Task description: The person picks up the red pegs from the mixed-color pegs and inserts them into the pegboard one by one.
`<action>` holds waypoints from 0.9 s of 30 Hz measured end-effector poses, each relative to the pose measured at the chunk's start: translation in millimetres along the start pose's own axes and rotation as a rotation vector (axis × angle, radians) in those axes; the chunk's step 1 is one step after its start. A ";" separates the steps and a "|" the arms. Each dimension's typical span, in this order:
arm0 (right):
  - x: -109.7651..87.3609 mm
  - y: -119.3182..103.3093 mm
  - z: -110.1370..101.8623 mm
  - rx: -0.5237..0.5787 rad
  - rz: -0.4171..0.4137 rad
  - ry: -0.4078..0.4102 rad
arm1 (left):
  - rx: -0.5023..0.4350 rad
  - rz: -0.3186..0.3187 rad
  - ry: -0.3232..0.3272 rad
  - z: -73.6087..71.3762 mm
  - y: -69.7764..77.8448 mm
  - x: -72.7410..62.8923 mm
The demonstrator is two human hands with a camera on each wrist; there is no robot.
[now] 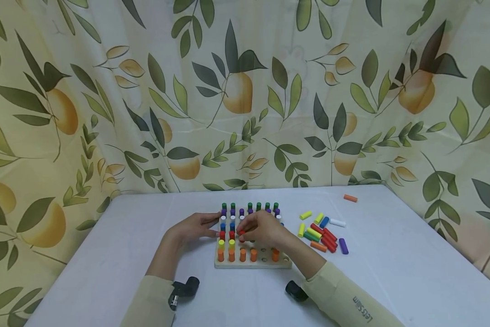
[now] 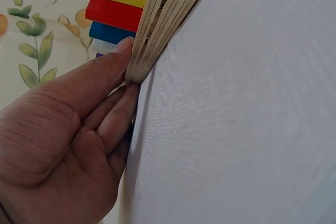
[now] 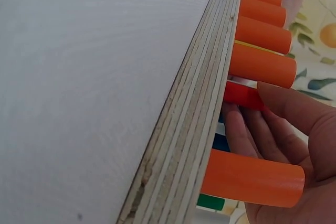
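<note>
One red peg (image 3: 244, 95) is pinched between the thumb and fingertips of the right hand (image 1: 265, 227), held upright at the red row of a wooden pegboard (image 1: 253, 266); whether it is fully seated in its hole cannot be told. The left edge of the pegboard is touched by the left hand (image 1: 193, 227), whose thumb and index finger are spread apart and laid against the wood. From far to near, rows are formed by green, purple, white, blue, red, yellow and orange pegs, and five orange pegs (image 1: 242, 255) are stood along the nearest one. To the right of the pegboard, loose pegs (image 1: 328, 244) of mixed colours are scattered on a white cloth (image 1: 147, 213), some touching, while a lone orange peg (image 1: 350, 198) is set well apart, near the far right corner. Behind, a fruit-patterned curtain (image 1: 238, 93) is hung.
</note>
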State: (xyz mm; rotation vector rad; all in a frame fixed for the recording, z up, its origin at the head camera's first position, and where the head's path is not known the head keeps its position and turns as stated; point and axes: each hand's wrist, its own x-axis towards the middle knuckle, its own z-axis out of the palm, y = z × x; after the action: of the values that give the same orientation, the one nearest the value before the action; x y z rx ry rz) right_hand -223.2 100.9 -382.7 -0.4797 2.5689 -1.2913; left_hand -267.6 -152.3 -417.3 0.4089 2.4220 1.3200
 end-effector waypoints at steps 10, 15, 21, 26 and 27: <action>2.5 -1.2 0.6 -0.007 -0.010 -0.008 | 0.012 -0.015 0.007 -1.6 2.5 -1.7; 3.8 -2.3 0.1 -0.020 -0.011 -0.010 | -0.010 -0.016 0.005 -1.5 3.2 -0.8; 2.5 -4.0 -0.3 -0.011 -0.013 -0.011 | 0.017 -0.017 0.003 -0.9 1.2 0.5; -1.0 -7.6 -2.8 0.012 -0.040 -0.016 | 0.033 -0.015 -0.001 -0.8 0.2 0.9; -1.9 -8.2 -3.4 0.020 -0.045 -0.016 | 0.035 -0.015 -0.002 -0.8 0.0 0.8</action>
State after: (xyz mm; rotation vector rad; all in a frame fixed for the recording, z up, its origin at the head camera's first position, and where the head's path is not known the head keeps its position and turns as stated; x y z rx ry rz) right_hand -221.1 99.6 -373.9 -0.5451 2.5433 -1.3213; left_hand -268.6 -152.6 -417.1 0.3998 2.4443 1.2719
